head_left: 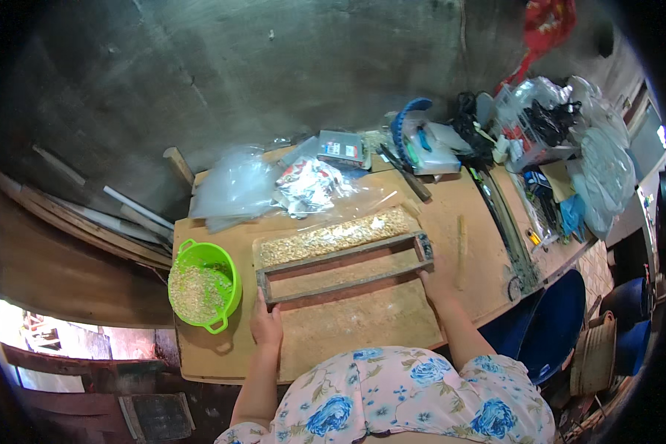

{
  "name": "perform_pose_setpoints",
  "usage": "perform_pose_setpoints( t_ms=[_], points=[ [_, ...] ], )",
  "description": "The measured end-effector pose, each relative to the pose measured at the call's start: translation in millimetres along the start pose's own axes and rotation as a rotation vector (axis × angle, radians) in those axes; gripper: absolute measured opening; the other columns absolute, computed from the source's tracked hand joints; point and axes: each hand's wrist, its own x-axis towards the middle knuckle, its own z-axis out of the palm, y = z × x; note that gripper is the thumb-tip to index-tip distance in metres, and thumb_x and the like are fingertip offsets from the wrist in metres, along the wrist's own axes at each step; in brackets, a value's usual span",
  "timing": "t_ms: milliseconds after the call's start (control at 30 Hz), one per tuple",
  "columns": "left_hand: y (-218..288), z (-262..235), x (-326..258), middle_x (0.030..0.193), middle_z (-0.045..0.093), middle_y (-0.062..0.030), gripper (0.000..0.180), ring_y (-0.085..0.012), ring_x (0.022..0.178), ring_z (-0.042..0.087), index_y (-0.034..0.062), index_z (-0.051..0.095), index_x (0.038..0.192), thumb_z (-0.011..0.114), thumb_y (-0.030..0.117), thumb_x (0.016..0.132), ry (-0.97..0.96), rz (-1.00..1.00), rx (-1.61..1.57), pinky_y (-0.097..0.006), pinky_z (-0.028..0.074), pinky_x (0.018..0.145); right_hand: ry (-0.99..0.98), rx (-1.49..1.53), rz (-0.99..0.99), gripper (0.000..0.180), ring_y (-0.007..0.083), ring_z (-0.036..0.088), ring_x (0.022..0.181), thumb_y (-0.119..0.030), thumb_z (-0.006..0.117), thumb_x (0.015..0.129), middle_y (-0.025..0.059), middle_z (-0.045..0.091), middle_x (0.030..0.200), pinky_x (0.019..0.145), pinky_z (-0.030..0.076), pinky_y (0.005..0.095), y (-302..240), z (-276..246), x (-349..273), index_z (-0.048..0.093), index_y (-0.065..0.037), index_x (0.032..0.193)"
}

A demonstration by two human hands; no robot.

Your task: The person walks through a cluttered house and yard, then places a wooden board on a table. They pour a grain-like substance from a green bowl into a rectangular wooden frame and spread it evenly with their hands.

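Observation:
A long rectangular wooden frame (340, 256) lies slightly tilted across a board on the table. My left hand (266, 324) grips its near left corner, thumb pointing up along the end. At the near right corner my right hand (438, 287) holds the other end, its fingers partly hidden. Through the frame's opening shows bare board. Just beyond the far rail, a long flat slab of pale chopped pieces (340, 235) rests alongside, with clear plastic around it. To the left stands a bright green basin (233, 285) with two handles, holding more loose pale pieces (197, 292).
Clear plastic bags (233, 189) and a crumpled silvery wrapper (311, 186) lie at the back. A dark-bladed tool (414, 183) and a thin wooden stick (462, 251) are to the right. Further right are long dark strips (499, 222), a filled crate (544, 144) and blue barrels (559, 325).

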Motion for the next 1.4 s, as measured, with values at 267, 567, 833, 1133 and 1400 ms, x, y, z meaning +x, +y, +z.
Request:
perform_pose_setpoints(
  t_ms=[267,567,833,1133,1400],
  points=[
    [12.4,0.1,4.2,0.119,0.050,-0.0259,0.069,-0.0409,0.108,0.049,-0.0011,0.028,0.137,0.063,0.016,0.079,-0.009,-0.030,0.157,-0.045,0.039,0.091,0.017,-0.051,0.059,0.073,0.0373,0.046,0.111,-0.012,0.074,0.067,0.0200,0.050,0.118,0.094,0.037,0.0427,-15.0,-3.0,-2.0,0.041,-0.011,0.132],
    [16.1,3.0,3.8,0.120,0.050,-0.0248,0.069,-0.0406,0.109,0.046,-0.0007,0.028,0.137,0.062,0.019,0.080,0.016,-0.073,0.198,-0.046,0.037,0.093,0.031,-0.072,-0.006,0.072,0.0378,0.049,0.100,-0.008,0.072,0.066,0.0194,0.052,0.105,0.088,0.039,0.0437,-18.9,-3.3,2.2,0.042,-0.007,0.131],
    [24.4,-1.4,6.5,0.118,0.050,-0.0249,0.068,-0.0408,0.109,0.044,0.0001,0.027,0.138,0.060,0.019,0.082,-0.009,-0.088,0.186,-0.047,0.036,0.093,0.032,-0.134,-0.026,0.070,0.0364,0.049,0.099,-0.008,0.070,0.069,0.0174,0.053,0.103,0.087,0.039,0.0431,-22.1,-6.4,2.9,0.041,-0.006,0.132],
    [25.6,-2.3,5.5,0.117,0.051,-0.0237,0.067,-0.0399,0.108,0.044,0.0004,0.028,0.137,0.061,0.017,0.082,-0.002,-0.073,0.188,-0.046,0.036,0.092,0.017,-0.147,0.018,0.072,0.0306,0.049,0.103,-0.011,0.071,0.071,0.0124,0.057,0.103,0.091,0.034,0.0428,-19.5,0.1,2.4,0.038,-0.009,0.135],
    [29.0,-6.9,3.8,0.119,0.051,-0.0228,0.066,-0.0390,0.110,0.044,0.0026,0.028,0.137,0.061,0.020,0.082,-0.013,-0.110,0.185,-0.046,0.037,0.093,-0.024,-0.195,0.041,0.073,0.0316,0.048,0.108,-0.014,0.070,0.073,0.0143,0.056,0.109,0.093,0.033,0.0429,-17.1,2.3,2.0,0.035,-0.010,0.136]
  ],
)
